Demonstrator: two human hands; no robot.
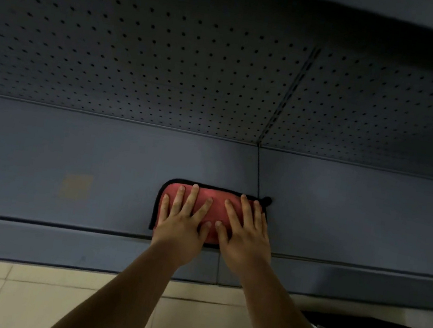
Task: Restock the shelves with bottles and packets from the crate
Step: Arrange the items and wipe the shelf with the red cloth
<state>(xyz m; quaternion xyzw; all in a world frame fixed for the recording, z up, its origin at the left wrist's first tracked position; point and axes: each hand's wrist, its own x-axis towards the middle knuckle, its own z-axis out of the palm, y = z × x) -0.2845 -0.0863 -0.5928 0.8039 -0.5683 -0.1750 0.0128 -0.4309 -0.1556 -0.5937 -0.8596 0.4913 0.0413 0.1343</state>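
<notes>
Flat on smooth grey shelf (343, 211): soft, rounded red pouch (216, 206), left hand (182, 226), right hand (245, 233).

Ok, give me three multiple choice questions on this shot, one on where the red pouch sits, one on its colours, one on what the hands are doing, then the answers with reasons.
1. Where does the red pouch lie?
A. On the floor tiles
B. On the blue shelf, near its front edge
C. Inside the crate

2. What colour is the pouch's trim?
A. White
B. Yellow
C. Black

3. How are the left hand and right hand placed?
A. Both flat on the pouch, fingers spread
B. Both curled into fists above it
C. One on the pouch, one on the crate

Answers:
1 B: the pouch rests on the shelf board, in front of the perforated back panel.
2 C: a black border runs along its top and left edges.
3 A: straight fingers of both hands press on its red face.
</notes>
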